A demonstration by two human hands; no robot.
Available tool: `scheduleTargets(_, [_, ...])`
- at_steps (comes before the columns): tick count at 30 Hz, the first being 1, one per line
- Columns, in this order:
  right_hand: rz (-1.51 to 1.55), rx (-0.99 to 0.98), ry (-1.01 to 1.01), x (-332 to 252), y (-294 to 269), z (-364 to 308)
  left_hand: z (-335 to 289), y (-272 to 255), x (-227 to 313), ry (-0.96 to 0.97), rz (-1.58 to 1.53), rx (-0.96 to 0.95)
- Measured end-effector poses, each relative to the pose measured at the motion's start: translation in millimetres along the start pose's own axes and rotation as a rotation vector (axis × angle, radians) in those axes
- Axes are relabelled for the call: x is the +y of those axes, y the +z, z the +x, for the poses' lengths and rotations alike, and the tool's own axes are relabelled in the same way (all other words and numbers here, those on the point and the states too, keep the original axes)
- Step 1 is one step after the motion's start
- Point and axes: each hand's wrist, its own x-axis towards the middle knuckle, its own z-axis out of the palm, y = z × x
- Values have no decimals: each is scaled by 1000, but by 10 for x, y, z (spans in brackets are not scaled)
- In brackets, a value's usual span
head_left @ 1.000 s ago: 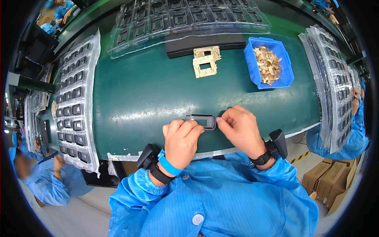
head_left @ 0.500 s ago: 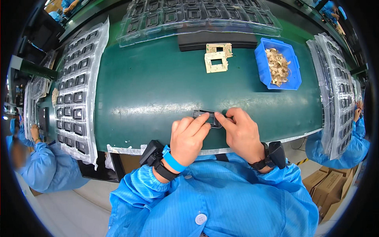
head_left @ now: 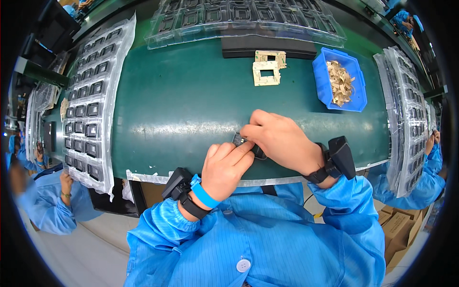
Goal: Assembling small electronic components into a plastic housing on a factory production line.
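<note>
A small black rectangular plastic frame (head_left: 237,138) lies on the green bench top close to my body, mostly covered by my fingers. My left hand (head_left: 224,168) grips it from the near left, with fingertips pressed along its side. Over its far edge bends my right hand (head_left: 285,143), thumb and index finger pinched together. Whatever sits in that pinch is hidden or too small to name. Farther off on the bench are two cream adhesive-backed sheets (head_left: 266,79) with square cut-outs, one overlapping the other.
A blue bin (head_left: 322,85) of curled paper strips stands at the back right. Clear trays of black frames line the left (head_left: 106,107), the back (head_left: 205,33) and the right (head_left: 399,143). A dark bar (head_left: 236,48) lies below the back tray. Co-workers in blue sit on both sides.
My right hand has swung left and forward across the frame, from its right end to its far edge, and now pinches there. My left hand stays on the frame. My view has shifted slightly.
</note>
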Motion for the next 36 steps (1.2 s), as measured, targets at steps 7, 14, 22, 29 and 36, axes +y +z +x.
scheduleTargets(7, [-133, -237, -201, -8, -93, 203, -43, 7, -23, 16, -44, 15])
scheduleTargets(14, [-234, -294, -264, 10, -112, 339, -66, 20, -19, 1, -46, 13])
scheduleTargets(22, [-167, -230, -284, 2, -40, 274, -75, 28, -25, -8, -61, 34])
scheduleTargets(29, [-75, -116, -234, 116, -42, 39, -57, 12, 6, -26, 20, 53])
scheduleTargets(36, [-25, 31, -35, 201, -494, -364, -74, 59, 34, -98, 70, 79])
